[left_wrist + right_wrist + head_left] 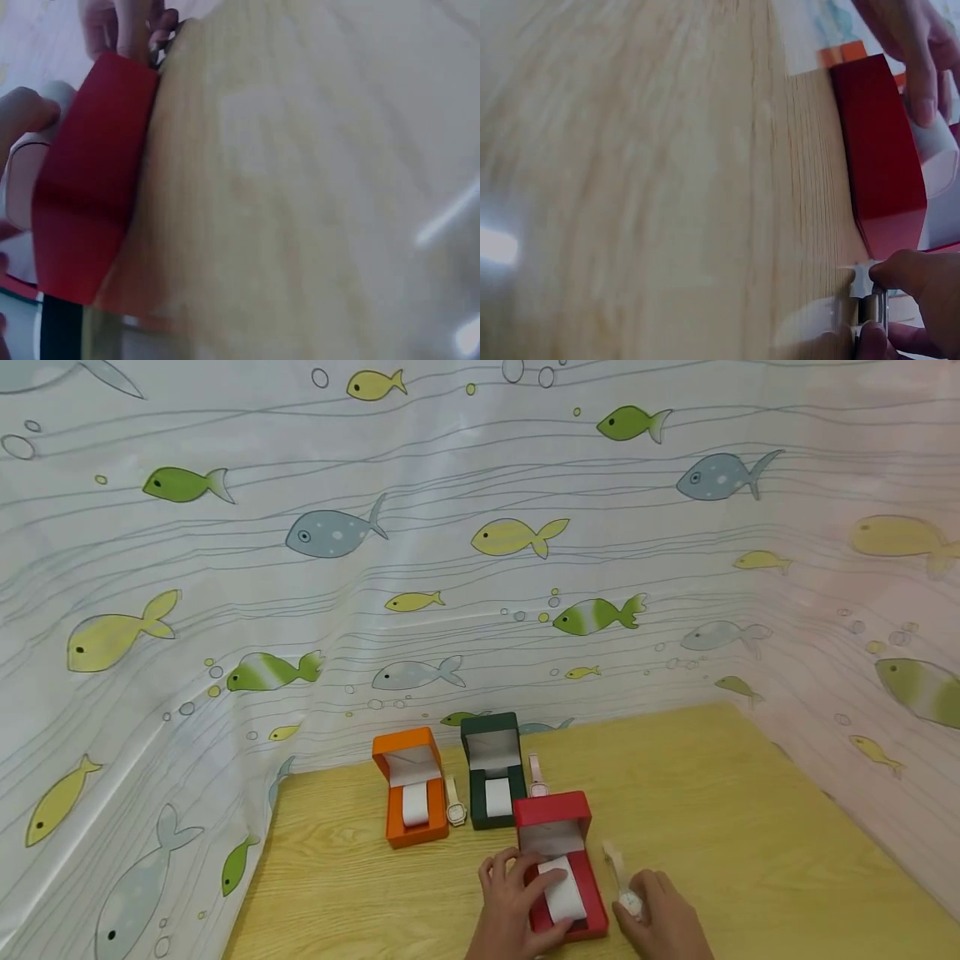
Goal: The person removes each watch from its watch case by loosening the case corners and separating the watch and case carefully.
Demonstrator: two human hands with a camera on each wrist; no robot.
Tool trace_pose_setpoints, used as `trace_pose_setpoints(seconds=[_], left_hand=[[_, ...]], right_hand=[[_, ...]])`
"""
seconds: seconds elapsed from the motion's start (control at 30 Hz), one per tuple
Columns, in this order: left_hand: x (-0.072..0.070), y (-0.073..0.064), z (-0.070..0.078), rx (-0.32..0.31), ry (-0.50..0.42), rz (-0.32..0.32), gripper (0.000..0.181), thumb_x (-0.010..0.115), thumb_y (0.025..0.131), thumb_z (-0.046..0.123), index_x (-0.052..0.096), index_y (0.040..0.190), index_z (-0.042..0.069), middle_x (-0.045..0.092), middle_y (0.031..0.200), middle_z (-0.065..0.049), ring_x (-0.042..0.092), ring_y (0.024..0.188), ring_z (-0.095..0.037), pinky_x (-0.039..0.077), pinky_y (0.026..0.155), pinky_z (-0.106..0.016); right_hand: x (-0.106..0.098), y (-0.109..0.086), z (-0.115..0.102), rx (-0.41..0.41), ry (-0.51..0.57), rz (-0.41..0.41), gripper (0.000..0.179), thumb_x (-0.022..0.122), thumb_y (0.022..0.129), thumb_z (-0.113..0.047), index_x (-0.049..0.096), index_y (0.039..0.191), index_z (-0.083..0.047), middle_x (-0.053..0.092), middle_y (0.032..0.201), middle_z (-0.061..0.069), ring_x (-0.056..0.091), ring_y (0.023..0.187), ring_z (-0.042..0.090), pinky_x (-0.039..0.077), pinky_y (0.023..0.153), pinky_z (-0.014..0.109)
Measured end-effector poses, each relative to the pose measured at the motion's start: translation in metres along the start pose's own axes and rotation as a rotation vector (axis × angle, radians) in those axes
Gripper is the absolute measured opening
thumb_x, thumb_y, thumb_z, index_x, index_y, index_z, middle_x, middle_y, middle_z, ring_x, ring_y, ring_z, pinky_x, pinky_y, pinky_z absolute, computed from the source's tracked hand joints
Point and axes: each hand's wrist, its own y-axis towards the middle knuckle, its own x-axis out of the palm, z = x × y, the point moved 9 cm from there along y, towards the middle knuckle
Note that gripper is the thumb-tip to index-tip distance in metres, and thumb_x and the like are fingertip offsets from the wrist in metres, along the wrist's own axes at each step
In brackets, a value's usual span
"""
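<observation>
The red watch box (553, 810) stands with its lid up on the near part of the table. My left hand (513, 893) reaches over its left side and grips the white watch cushion (562, 893) between thumb and fingers. In the right wrist view, a left fingertip presses the cushion (936, 154) above the box's red wall (881, 157). Right of the box, my right hand (663, 914) pinches a pale-strapped wristwatch (628, 903) by its case, with the strap stretching away from me. The left wrist view shows only part of the left hand (26, 116).
Behind stand an open orange watch box (416, 835) and an open dark green one (491, 727), each with a white cushion. A cream watch (456, 810) lies between them, and a pink watch (537, 787) lies right of the green box. A fish-patterned sheet (420, 635) hangs around the table.
</observation>
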Motion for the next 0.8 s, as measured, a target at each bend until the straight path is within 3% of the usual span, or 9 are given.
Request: trace_pose_setpoints(seconds=[0.07,0.3,0.47,0.63,0.8], left_hand=[[-0.002,0.004,0.001,0.003,-0.007,-0.011,0.044,0.077,0.083,0.059,0.066,0.123,0.043,0.063,0.121,0.01,0.044,0.118,-0.015,0.031,0.091,-0.046],[0.004,0.007,-0.006,-0.046,-0.079,-0.144,0.038,0.071,0.089,0.058,0.066,0.124,0.044,0.062,0.124,0.01,0.044,0.107,-0.009,0.041,0.088,-0.036],[0.01,0.007,-0.007,-0.065,-0.166,-0.232,0.039,0.075,0.088,0.052,0.068,0.124,0.042,0.06,0.126,0.006,0.048,0.11,-0.011,0.05,0.09,-0.031],[0.015,0.0,-0.006,-0.091,-0.25,-0.225,0.044,0.074,0.091,0.053,0.064,0.132,0.04,0.054,0.136,0.002,0.049,0.117,-0.015,0.055,0.092,-0.029],[0.023,-0.017,-0.011,-0.174,-0.37,-0.247,0.061,0.075,0.087,0.059,0.053,0.14,0.039,0.042,0.141,0.0,0.039,0.121,-0.014,0.052,0.089,-0.024]], right_hand=[[-0.001,0.0,0.0,-0.005,0.015,0.009,0.033,0.082,0.085,-0.029,0.062,0.105,-0.011,0.055,0.09,-0.002,0.044,0.07,0.008,0.036,0.06,0.021],[0.0,0.005,0.003,0.013,0.057,0.006,0.034,0.081,0.086,-0.029,0.062,0.106,-0.008,0.055,0.089,0.0,0.044,0.071,0.008,0.036,0.059,0.021],[0.0,0.008,0.004,0.012,0.088,-0.001,0.035,0.081,0.086,-0.029,0.062,0.105,-0.007,0.054,0.086,0.0,0.044,0.07,0.008,0.037,0.059,0.021],[-0.003,0.007,0.007,0.011,0.12,0.015,0.035,0.082,0.086,-0.029,0.063,0.106,-0.008,0.056,0.085,-0.001,0.045,0.069,0.006,0.038,0.059,0.02],[-0.008,0.011,0.013,0.038,0.176,0.033,0.031,0.081,0.087,-0.025,0.064,0.106,-0.008,0.058,0.082,0.0,0.047,0.068,0.006,0.04,0.059,0.021]])
